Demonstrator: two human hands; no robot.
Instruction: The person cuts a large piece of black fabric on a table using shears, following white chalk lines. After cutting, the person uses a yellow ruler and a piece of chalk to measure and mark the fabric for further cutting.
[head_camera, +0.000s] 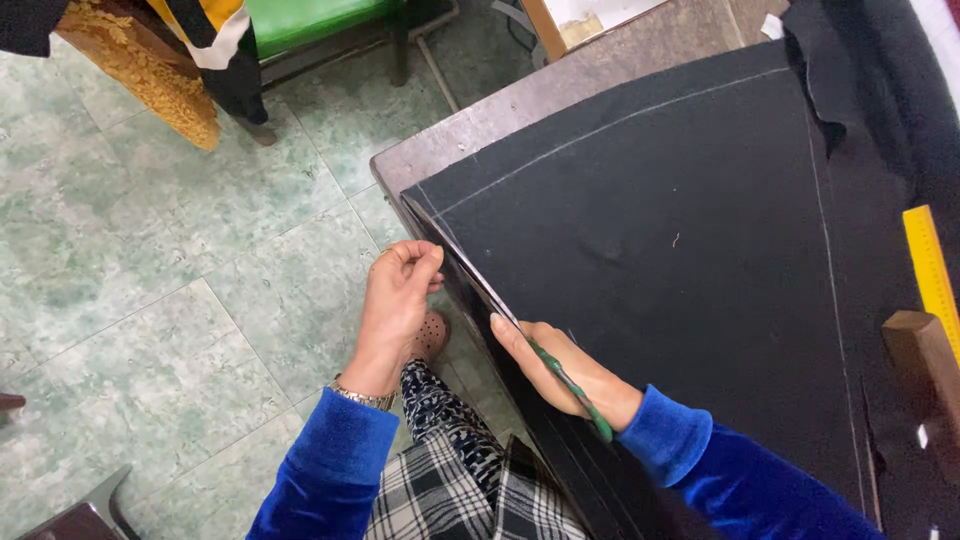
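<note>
A table (560, 85) carries a big black cloth (680, 230) marked with chalk lines (600, 125); everything here sits around that cloth. At its near edge, which hangs over the table's side, the right hand (560, 370) is closed on green-handled scissors (520, 330), blades lying along the edge. Just off that edge, the left hand (400, 290) pinches the narrow strip (440, 235) being parted from the cloth. A yellow ruler (932, 275) and a wooden block (925, 350) lie at the cloth's far right. The cut may wander off the chalk if the strip slackens, and the left fingers sit near the blade tips.
</note>
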